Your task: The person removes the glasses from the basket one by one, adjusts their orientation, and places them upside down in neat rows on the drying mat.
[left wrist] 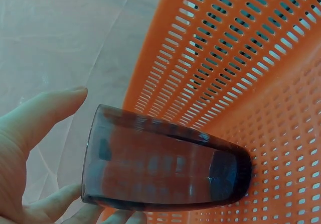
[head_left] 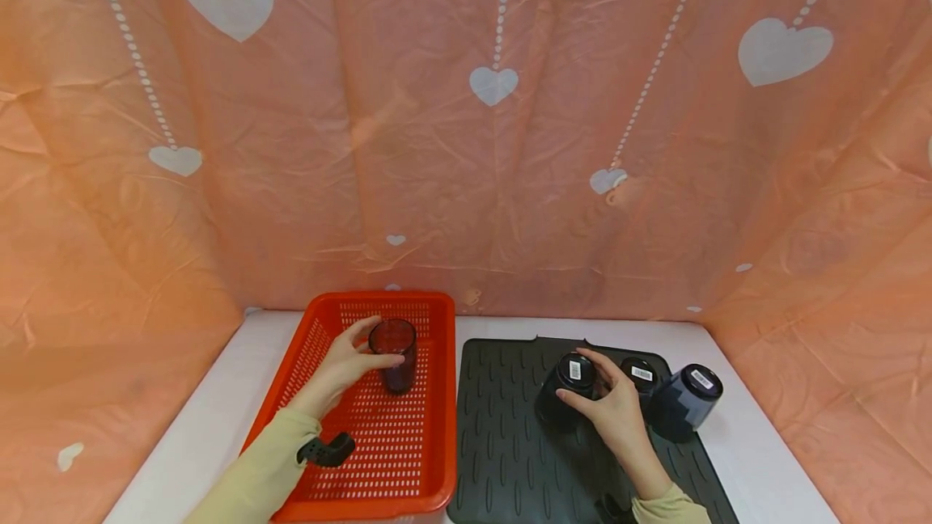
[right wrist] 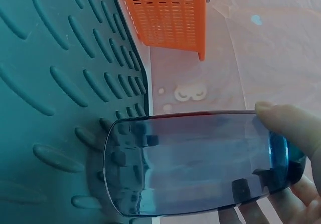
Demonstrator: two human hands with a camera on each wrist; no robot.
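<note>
A dark tinted drinking glass (head_left: 394, 358) stands rim up inside the orange basket (head_left: 437, 427). My left hand (head_left: 349, 362) is around its rim, fingers spread; in the left wrist view the thumb (left wrist: 55, 111) shows a gap from the glass (left wrist: 165, 163), and the other fingers lie partly behind it. On the right, my right hand (head_left: 612, 407) grips a second tinted glass (head_left: 561, 395) near its base. This glass is upside down, a white label on its base, its rim close over the dark ridged mat (head_left: 502, 443). The right thumb (right wrist: 286, 121) presses its side.
Right of my right hand are two more upside-down glasses: one glass (head_left: 639, 370) partly hidden by the hand, another glass (head_left: 684, 403) at the mat's right edge. A white table (head_left: 757, 435) lies beneath; an orange heart-patterned sheet (head_left: 437, 184) hangs around it.
</note>
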